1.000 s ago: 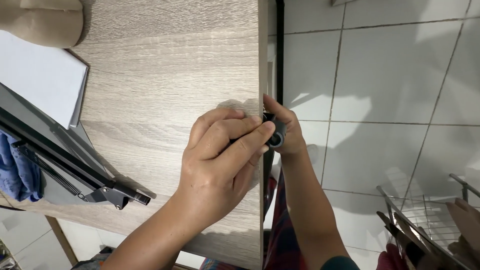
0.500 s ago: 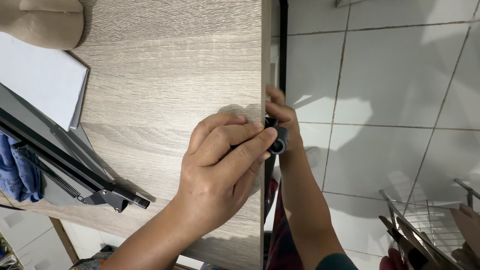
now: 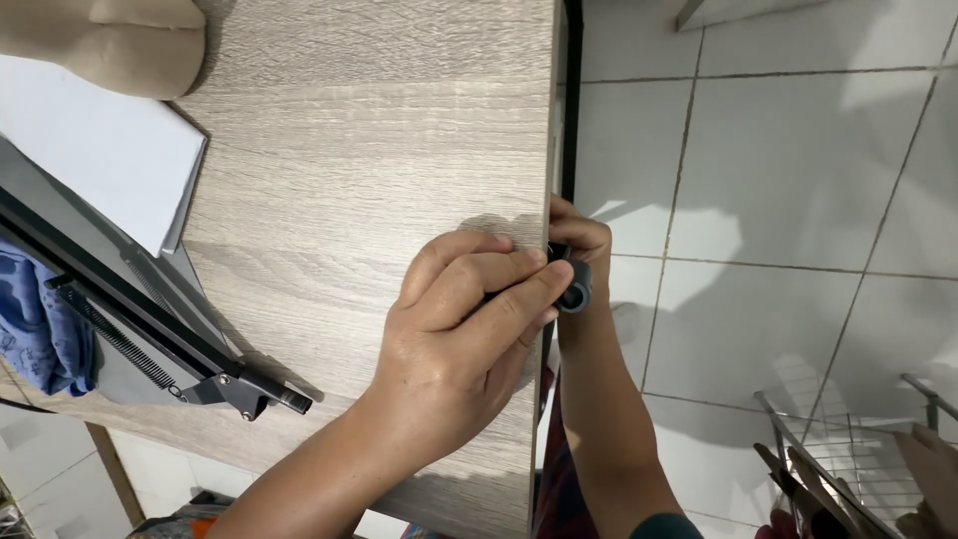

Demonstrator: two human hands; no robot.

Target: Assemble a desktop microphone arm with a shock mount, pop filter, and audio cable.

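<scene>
Looking straight down at a pale grey wood-grain laminate worktop [image 3: 349, 130], right at its long right edge. Left hand [image 3: 454, 339] lying knuckles-up on the worktop surface, fingers curled together and clamped over a small dark grey cylindrical clamp knob [image 3: 574, 287] that pokes out just past that edge. Thumb side pressing down, probably to keep the piece pinned flat against the board so nothing slips. Right hand [image 3: 579, 245] coming up from under the worktop edge, fingers wrapped shut on the same knob from the far side, forearm running down below the board. Makes sense for a two-sided grip: one hand steadying on top, the other working the part that hangs off the edge. Can't tell how much of the fitting sits under the board, hidden by the fingers.

Well left of that edge: a black metal spring-arm bracket [image 3: 150, 339] lying flat and diagonal, its jointed end [image 3: 261, 391] pointing toward the left wrist, parked out of the way. Above it, a white sheet stack [image 3: 100, 170], and a beige rounded object [image 3: 120, 45] at the worktop's top left corner. Blue cloth [image 3: 35, 329] off the worktop's left side. Right of the edge, white floor tiles [image 3: 798, 180] and a wire rack [image 3: 858, 449] down low.
</scene>
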